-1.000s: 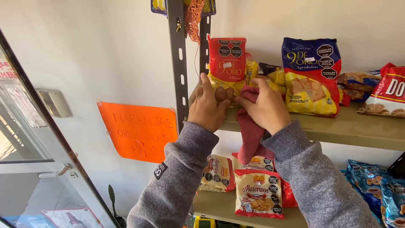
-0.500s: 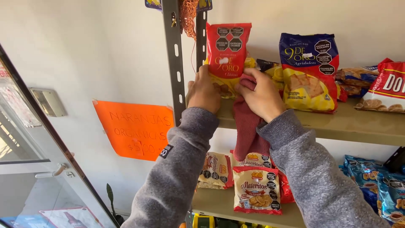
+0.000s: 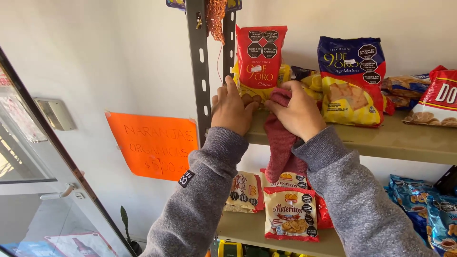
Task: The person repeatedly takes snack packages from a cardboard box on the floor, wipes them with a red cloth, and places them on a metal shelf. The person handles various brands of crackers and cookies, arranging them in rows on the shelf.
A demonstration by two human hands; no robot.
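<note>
A tall red and yellow snack bag stands upright at the left end of the upper shelf. My left hand grips its lower left corner. My right hand holds a dark red cloth against the bag's lower right corner. The cloth hangs down over the shelf's front edge. Both arms are in grey sleeves. The bottom of the bag is hidden behind my fingers.
A blue and yellow biscuit bag stands just right of my hands, with a red bag beyond it. More snack bags fill the lower shelf. A perforated metal upright, an orange paper sign and a glass door are to the left.
The red snack bag has been raised and set more upright between my hands. Both hands stay at its base, the right one still holding the cloth.
</note>
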